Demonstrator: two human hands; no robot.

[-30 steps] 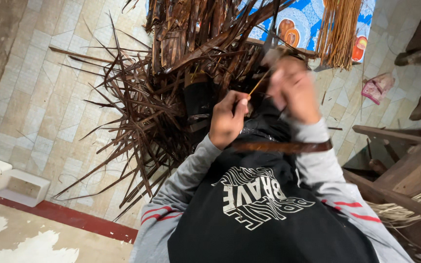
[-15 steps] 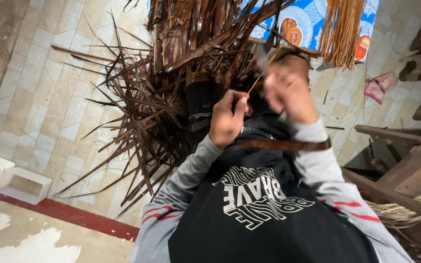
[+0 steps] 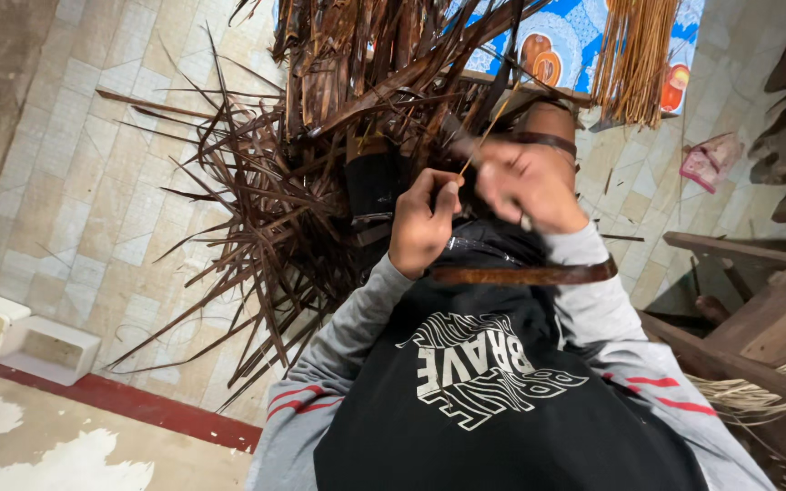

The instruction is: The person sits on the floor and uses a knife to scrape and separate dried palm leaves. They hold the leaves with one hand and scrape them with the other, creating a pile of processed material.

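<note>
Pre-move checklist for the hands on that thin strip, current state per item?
1. Left hand has the thin pale fibre strip in a pinch grip: ok.
2. Right hand holding the strip: cannot tell, blurred.
3. Strip straight, not snagged: ok along the visible part; its upper end is lost in the pile.
4. Pile of dark brown dried palm leaves lies beyond the hands: ok.
5. Brown curved band lies across the lap, under both wrists: ok.
</note>
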